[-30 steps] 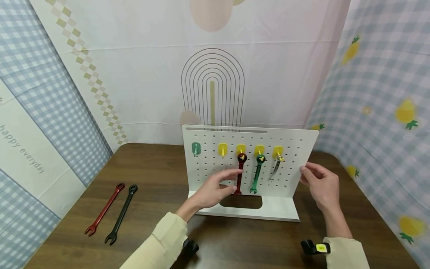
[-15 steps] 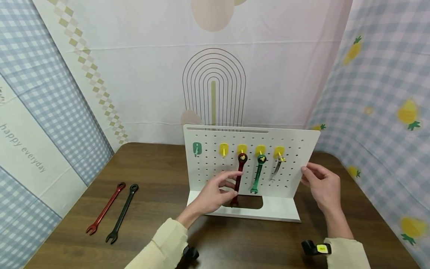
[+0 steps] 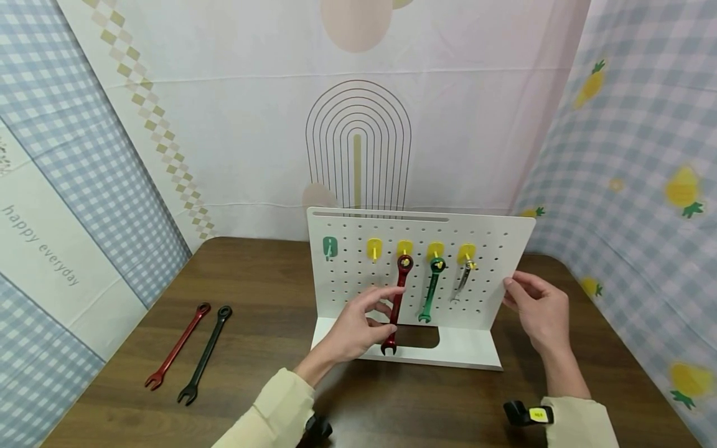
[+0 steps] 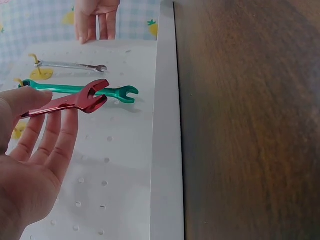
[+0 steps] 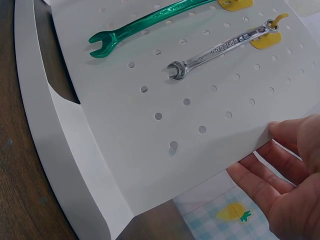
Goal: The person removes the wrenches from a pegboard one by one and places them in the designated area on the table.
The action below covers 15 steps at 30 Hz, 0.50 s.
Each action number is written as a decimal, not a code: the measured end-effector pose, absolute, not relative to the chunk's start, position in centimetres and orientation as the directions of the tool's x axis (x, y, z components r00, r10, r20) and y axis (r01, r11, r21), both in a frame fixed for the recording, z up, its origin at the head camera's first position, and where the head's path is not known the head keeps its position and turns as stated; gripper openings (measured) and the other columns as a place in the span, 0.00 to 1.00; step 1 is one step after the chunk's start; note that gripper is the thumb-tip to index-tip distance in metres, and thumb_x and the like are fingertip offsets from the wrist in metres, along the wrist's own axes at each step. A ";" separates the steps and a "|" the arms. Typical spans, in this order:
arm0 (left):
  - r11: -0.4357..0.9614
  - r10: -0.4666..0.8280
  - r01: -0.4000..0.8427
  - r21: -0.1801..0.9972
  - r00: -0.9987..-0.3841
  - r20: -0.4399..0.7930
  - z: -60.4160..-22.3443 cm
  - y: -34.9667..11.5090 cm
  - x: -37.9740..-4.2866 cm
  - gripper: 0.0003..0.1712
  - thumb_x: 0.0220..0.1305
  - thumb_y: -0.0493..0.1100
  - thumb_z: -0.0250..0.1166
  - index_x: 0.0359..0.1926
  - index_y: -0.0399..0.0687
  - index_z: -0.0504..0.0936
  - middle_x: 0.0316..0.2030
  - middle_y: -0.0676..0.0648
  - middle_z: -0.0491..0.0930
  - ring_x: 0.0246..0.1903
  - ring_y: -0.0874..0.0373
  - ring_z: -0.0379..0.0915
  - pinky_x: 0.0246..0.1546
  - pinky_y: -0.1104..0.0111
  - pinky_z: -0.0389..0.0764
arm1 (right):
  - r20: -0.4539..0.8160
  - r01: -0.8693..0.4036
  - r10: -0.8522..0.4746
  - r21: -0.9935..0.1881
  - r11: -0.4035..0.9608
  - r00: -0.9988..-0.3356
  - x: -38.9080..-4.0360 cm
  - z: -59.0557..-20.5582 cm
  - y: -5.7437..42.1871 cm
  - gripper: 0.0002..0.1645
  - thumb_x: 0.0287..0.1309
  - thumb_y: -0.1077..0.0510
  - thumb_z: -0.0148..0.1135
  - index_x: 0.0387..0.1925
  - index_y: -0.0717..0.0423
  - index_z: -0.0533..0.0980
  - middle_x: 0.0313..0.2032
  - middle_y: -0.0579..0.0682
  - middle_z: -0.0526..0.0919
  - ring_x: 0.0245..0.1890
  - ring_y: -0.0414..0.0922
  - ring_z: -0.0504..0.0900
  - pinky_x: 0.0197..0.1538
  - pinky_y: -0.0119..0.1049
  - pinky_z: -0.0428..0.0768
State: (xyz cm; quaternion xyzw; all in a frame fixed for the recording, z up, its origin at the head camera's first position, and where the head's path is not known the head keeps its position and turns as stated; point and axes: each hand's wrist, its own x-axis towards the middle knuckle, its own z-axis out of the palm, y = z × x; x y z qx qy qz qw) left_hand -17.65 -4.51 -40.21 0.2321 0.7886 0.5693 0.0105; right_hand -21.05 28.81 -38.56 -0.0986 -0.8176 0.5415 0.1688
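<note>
My left hand (image 3: 358,323) pinches a dark red wrench (image 3: 396,305) between thumb and fingers. Its ring end is at a yellow hook on the white pegboard (image 3: 347,280), while the open-jaw end tilts out toward me; the left wrist view shows that red end (image 4: 90,97) close up. With thumb and fingers, my right hand (image 3: 540,311) grips the board's right edge, also seen in the right wrist view. A green wrench (image 3: 431,289) and a small silver wrench (image 5: 220,50) hang from yellow hooks to the right of the red one.
On the wooden table (image 3: 257,280) at the left lie another red wrench (image 3: 178,345) and a black wrench (image 3: 205,354). The board also carries a bare yellow hook (image 3: 374,249) and a green hook (image 3: 330,247). Patterned cloth hangs behind and on both sides.
The lower end of the dark red wrench has swung away from the board toward me, with my left hand on it. My right hand stays at the board's edge.
</note>
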 end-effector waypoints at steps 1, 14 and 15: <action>0.245 0.377 0.357 0.901 -0.892 0.251 -40.2 -4.5 -17.6 0.38 0.64 0.28 0.71 0.73 0.53 0.76 0.64 0.49 0.77 0.49 0.56 0.80 0.47 0.69 0.88 | 0.171 -0.023 0.344 -0.919 0.395 -0.923 -21.1 -38.6 28.8 0.25 0.73 0.49 0.66 0.63 0.60 0.81 0.42 0.38 0.84 0.36 0.31 0.85 0.41 0.24 0.86; 0.244 0.373 0.354 0.903 -0.893 0.250 -40.1 -4.6 -17.3 0.39 0.64 0.27 0.70 0.73 0.55 0.77 0.61 0.48 0.77 0.46 0.58 0.81 0.44 0.71 0.87 | 0.174 -0.022 0.344 -0.915 0.402 -0.923 -21.0 -38.5 28.8 0.25 0.73 0.49 0.65 0.63 0.61 0.81 0.44 0.41 0.84 0.36 0.30 0.85 0.41 0.24 0.86; 0.239 0.374 0.355 0.904 -0.893 0.251 -40.0 -4.6 -17.2 0.39 0.64 0.26 0.70 0.73 0.55 0.76 0.61 0.48 0.77 0.46 0.58 0.81 0.44 0.71 0.87 | 0.173 -0.022 0.344 -0.915 0.402 -0.923 -21.0 -38.5 28.8 0.25 0.73 0.50 0.65 0.63 0.61 0.81 0.44 0.41 0.84 0.36 0.31 0.85 0.42 0.24 0.86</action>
